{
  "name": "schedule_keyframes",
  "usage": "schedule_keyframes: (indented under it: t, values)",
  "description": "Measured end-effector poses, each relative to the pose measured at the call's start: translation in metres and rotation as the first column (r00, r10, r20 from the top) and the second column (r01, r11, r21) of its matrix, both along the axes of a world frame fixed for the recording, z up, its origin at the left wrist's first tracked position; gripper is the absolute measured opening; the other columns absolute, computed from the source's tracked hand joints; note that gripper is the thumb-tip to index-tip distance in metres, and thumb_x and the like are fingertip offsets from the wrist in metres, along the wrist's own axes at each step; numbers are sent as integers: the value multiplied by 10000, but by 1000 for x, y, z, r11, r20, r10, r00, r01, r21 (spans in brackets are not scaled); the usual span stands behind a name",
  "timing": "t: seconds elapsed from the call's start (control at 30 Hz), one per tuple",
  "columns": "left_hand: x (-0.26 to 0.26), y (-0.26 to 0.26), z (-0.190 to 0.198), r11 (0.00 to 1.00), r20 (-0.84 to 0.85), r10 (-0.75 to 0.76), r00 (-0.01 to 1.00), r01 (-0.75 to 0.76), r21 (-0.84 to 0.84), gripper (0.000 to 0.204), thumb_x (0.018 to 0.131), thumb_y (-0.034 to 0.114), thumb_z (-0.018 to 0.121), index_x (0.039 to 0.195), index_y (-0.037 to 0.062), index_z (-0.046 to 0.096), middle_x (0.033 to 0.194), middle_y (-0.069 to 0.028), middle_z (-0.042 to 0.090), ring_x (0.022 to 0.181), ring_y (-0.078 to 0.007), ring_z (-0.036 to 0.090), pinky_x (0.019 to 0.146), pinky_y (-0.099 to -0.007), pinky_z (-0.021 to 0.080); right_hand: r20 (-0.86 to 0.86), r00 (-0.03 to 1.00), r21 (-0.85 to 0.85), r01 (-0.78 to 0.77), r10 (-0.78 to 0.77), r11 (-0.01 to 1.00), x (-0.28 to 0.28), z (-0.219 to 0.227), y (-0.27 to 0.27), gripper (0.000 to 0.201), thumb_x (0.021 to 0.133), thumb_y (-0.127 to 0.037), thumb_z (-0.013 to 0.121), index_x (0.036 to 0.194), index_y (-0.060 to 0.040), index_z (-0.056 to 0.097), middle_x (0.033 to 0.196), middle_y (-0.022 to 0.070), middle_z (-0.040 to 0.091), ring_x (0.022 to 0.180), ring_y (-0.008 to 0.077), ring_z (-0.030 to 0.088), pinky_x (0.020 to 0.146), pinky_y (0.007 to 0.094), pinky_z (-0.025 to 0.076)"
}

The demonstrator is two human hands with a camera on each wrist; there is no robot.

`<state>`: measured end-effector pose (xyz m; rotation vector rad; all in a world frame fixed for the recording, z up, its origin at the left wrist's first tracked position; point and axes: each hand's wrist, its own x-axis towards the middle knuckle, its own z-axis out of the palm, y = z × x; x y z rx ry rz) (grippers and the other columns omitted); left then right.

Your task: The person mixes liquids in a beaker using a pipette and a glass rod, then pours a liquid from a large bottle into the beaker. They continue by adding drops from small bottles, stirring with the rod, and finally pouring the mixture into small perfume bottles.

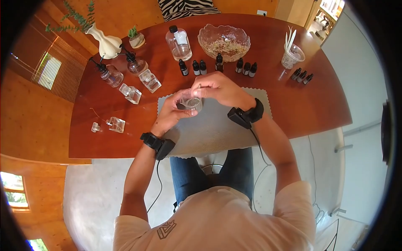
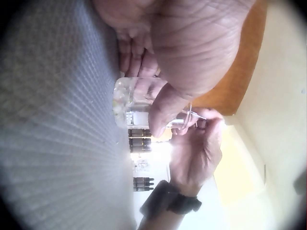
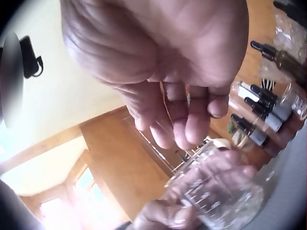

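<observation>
My left hand point(image 1: 168, 113) grips a small clear glass beaker point(image 1: 194, 104) over the grey mat point(image 1: 209, 131), thumb on one side and fingers on the other. White graduation marks show on its wall in both wrist views, and a little clear liquid lies at the bottom. Above the beaker's mouth, my right hand point(image 1: 220, 90) pinches a thin rod point(image 2: 198, 115) between thumb and fingers. The rod slants across the rim in the left wrist view; its lower end is hard to make out through the glass.
Small black-capped dropper bottles point(image 1: 183, 67) line up behind the mat, near a large clear bottle point(image 1: 179, 46) and a glass bowl point(image 1: 224, 39). Square glass bottles point(image 1: 133, 95) and pump bottles point(image 1: 112, 76) stand left. A cup with white strips point(image 1: 289, 60) is at right.
</observation>
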<state>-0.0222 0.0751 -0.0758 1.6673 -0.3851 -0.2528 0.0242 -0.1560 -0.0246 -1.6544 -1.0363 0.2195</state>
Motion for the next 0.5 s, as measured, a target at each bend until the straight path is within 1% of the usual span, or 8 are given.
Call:
schedule_keyframes:
  t: [0.03, 0.13, 0.17, 0.23, 0.27, 0.33, 0.43, 0.5]
  values:
    - [2, 0, -2, 1000, 7, -10, 1000, 10, 0, 661, 765, 51, 865, 1358, 19, 578, 1228, -47, 677, 1132, -138, 616, 1012, -304, 472, -69, 997, -5, -36, 35, 999, 1, 0, -2, 223, 979, -182, 633, 955, 34, 684, 832, 71, 657, 766, 137, 598, 728, 301, 485]
    - [1, 1, -1, 1000, -11, -6, 1000, 6, -15, 660, 762, 55, 867, 1355, 19, 580, 1241, -52, 673, 1140, -142, 615, 1018, -307, 469, 35, 992, 11, 123, -123, 992, 4, 0, -2, 211, 971, -168, 636, 946, 37, 681, 828, 67, 659, 753, 135, 590, 714, 298, 483]
    - [0, 1, 0, 1000, -23, -5, 1000, 5, -22, 659, 762, 59, 868, 1353, 19, 582, 1244, -53, 672, 1142, -143, 614, 1020, -308, 467, 10, 995, 21, 102, -102, 995, 1, 0, -2, 218, 966, -175, 630, 929, 36, 674, 790, 79, 645, 720, 145, 579, 690, 303, 477]
    - [2, 0, -1, 1000, 25, -4, 1000, 3, 6, 655, 759, 65, 870, 1348, 23, 587, 1235, -52, 675, 1141, -143, 615, 1025, -310, 464, -31, 998, 40, 62, -60, 997, -3, 6, -1, 234, 956, -190, 618, 895, 33, 659, 715, 105, 617, 653, 166, 555, 642, 314, 465]
    - [2, 0, -1, 1000, 48, -2, 999, 1, 20, 653, 758, 68, 871, 1346, 26, 590, 1231, -51, 677, 1141, -142, 616, 1027, -311, 463, 8, 997, 36, 71, -72, 997, -1, 5, -1, 234, 954, -188, 616, 887, 33, 655, 705, 107, 612, 647, 168, 555, 638, 315, 463]
    - [1, 0, 0, 1000, 38, -21, 999, 20, 7, 654, 757, 72, 872, 1347, 29, 592, 1229, -50, 680, 1142, -142, 615, 1029, -313, 460, 82, 992, 31, 93, -95, 995, 2, 2, 1, 235, 949, -185, 612, 871, 34, 645, 685, 111, 601, 634, 171, 554, 628, 317, 461]
    - [1, -1, 2, 1000, 51, -27, 998, 27, 8, 657, 756, 73, 872, 1350, 32, 593, 1229, -48, 681, 1141, -141, 616, 1029, -313, 459, 103, 968, 58, 223, -228, 973, 1, 4, 3, 227, 937, -173, 619, 857, 39, 630, 681, 110, 603, 629, 171, 557, 623, 323, 459]
    - [0, -1, 3, 1000, 39, -21, 999, 21, 3, 658, 758, 72, 871, 1352, 33, 592, 1230, -47, 682, 1141, -140, 616, 1027, -313, 460, 49, 990, 19, 131, -132, 991, 1, 5, 1, 224, 935, -168, 629, 852, 40, 626, 678, 105, 604, 624, 168, 558, 619, 323, 458]
